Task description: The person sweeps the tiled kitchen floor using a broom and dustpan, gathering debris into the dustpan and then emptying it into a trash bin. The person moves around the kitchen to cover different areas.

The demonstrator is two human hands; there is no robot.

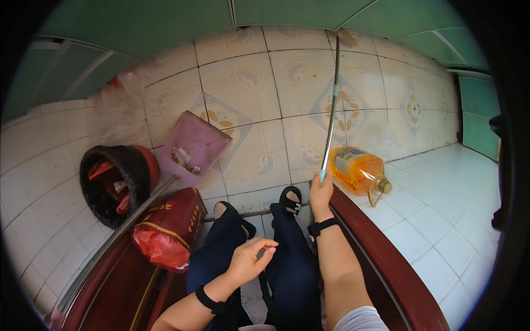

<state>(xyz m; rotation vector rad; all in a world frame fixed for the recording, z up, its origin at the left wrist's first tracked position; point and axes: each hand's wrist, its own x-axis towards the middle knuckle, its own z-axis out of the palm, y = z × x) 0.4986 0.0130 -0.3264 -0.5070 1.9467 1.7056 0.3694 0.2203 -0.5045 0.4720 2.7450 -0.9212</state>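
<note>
My right hand [321, 192] grips the lower end of a long metal broom handle [332, 120] near its light blue part. The broom's bristles [347, 37] rest on the tiled floor at the foot of the green cabinet doors. My left hand [253, 257] is held above my legs with its fingers slightly curled, touching nothing that I can see. To the left, a pink dustpan [207, 136] lies on the tiles with some debris in it. Its long handle [136, 211] slants down to the lower left.
A bin with a black liner [89, 182] and a dark red bag [174, 211] stand on the left. A large bottle of orange liquid [356, 169] lies right of the broom handle. Green cabinets [145, 25] border the floor. Dark red wooden panels [385, 244] flank my legs.
</note>
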